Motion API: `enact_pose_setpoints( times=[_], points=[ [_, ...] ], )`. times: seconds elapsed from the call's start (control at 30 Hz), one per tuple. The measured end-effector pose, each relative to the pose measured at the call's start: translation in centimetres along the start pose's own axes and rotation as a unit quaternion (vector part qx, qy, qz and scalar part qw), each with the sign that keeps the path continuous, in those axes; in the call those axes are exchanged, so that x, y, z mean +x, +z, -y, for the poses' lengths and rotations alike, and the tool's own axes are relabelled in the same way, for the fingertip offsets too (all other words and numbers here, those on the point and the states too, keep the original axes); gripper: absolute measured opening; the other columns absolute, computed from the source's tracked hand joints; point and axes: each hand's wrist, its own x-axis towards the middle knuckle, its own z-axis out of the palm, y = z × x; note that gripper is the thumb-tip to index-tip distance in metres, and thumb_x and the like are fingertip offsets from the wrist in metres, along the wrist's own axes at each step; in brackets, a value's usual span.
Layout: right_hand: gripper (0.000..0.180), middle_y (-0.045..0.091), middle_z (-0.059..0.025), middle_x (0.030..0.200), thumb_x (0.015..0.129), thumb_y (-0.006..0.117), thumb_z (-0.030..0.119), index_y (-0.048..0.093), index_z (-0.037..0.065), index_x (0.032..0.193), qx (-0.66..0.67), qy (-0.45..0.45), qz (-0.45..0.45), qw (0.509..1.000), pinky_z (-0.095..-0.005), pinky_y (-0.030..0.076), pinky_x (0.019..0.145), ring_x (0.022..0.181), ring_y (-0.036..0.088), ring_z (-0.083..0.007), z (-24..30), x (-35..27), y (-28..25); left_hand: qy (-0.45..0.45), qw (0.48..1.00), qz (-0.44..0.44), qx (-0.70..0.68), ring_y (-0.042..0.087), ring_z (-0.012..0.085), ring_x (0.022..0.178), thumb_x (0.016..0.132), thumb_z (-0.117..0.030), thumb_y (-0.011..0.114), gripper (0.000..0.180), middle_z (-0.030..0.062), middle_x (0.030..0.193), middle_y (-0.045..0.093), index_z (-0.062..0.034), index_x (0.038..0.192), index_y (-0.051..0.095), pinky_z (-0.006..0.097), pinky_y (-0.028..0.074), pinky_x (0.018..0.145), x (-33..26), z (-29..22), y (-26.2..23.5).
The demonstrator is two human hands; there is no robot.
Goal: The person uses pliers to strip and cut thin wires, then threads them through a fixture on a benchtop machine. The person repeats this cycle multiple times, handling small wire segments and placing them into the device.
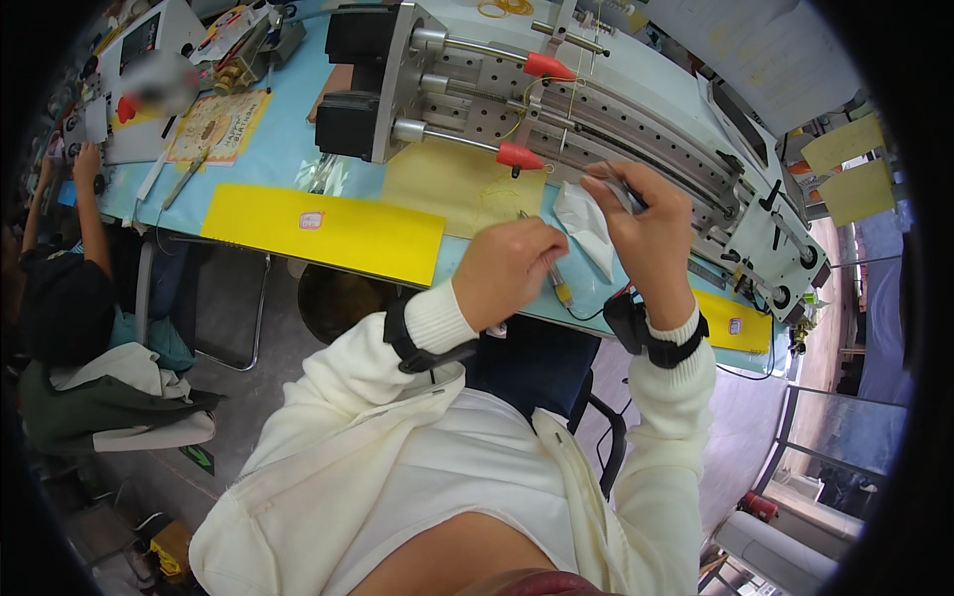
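My left hand is closed in a pinch above the table's front edge. What its fingertips hold, if anything, is too small to name. Just beside them a thin tool with a yellowish end points toward me; I cannot tell whether it is held or lying down. My right hand is raised, fingers pinched together, with a dark slim piece showing among them. Between the hands lies a crumpled white packet or sheet. Beyond them, fine thread or wire runs near two red cone-shaped tips on a machine's metal rods.
The long metal machine, with black motor blocks at its left end, spans the table beyond my hands. Yellow strips line the front edge. A chair stands below. Another person's arms reach onto the table at far left.
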Motion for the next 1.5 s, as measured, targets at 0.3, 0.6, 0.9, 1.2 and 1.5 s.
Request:
enact_pose_setpoints(
  times=[0.3, 0.6, 0.9, 1.2, 1.5],
  points=[
    [0.063, 0.075, -0.0080, 0.090, 0.072, 0.070, -0.018, 0.058, 0.006, 0.130, 0.111, 0.013, 0.025, 0.993, -0.0232, 0.053, 0.069, 0.074, 0.069, -0.0146, 0.5, -7.3, -5.9, -0.220, 0.894, 0.082, -0.381, 0.067, 0.0100, 0.078, 0.093, -0.007, 0.067, 0.012, 0.0056, 0.086, 0.070, 0.0027, 0.100, 0.070, 0.024, 0.054, 0.070, 0.4, -4.4, 2.5],
    [0.079, 0.072, -0.0053, 0.088, 0.069, 0.062, -0.022, 0.050, 0.009, 0.140, 0.084, 0.089, -0.034, 0.992, -0.0211, 0.047, 0.062, 0.068, 0.065, -0.0122, -5.1, -12.4, -10.1, -0.210, 0.915, 0.155, -0.307, 0.069, 0.0142, 0.088, 0.097, -0.011, 0.063, 0.023, 0.0082, 0.095, 0.072, 0.0043, 0.114, 0.068, 0.026, 0.053, 0.078, 1.8, -5.9, 5.8],
    [0.050, 0.068, -0.0020, 0.090, 0.089, 0.071, 0.000, 0.050, 0.000, 0.134, 0.083, 0.197, -0.294, 0.932, -0.0191, 0.045, 0.074, 0.077, 0.057, -0.0045, -15.5, -14.8, -15.7, -0.173, 0.927, 0.180, -0.281, 0.066, 0.0138, 0.086, 0.095, -0.013, 0.064, 0.033, 0.0090, 0.099, 0.070, 0.0037, 0.123, 0.060, 0.028, 0.053, 0.076, 4.8, -5.3, 9.4],
    [0.054, 0.075, 0.0019, 0.086, 0.084, 0.077, 0.003, 0.054, 0.006, 0.132, -0.006, 0.241, -0.323, 0.915, -0.0170, 0.032, 0.057, 0.059, 0.041, -0.0005, -16.1, -18.0, -15.3, -0.150, 0.943, 0.135, -0.266, 0.067, 0.0151, 0.091, 0.094, -0.008, 0.063, 0.039, 0.0105, 0.105, 0.068, 0.0026, 0.130, 0.054, 0.028, 0.053, 0.081, 5.6, -7.0, 10.8],
    [0.042, 0.076, -0.0036, 0.093, 0.084, 0.076, 0.010, 0.059, 0.001, 0.121, -0.165, 0.426, -0.364, 0.812, -0.0224, 0.046, 0.075, 0.074, 0.061, -0.0097, -21.4, -28.1, -21.4, -0.029, 0.948, 0.258, -0.185, 0.067, 0.0269, 0.089, 0.087, -0.006, 0.066, 0.020, 0.0138, 0.101, 0.070, 0.0010, 0.106, 0.068, 0.032, 0.052, 0.081, 3.5, -8.3, 15.3]
  ],
)
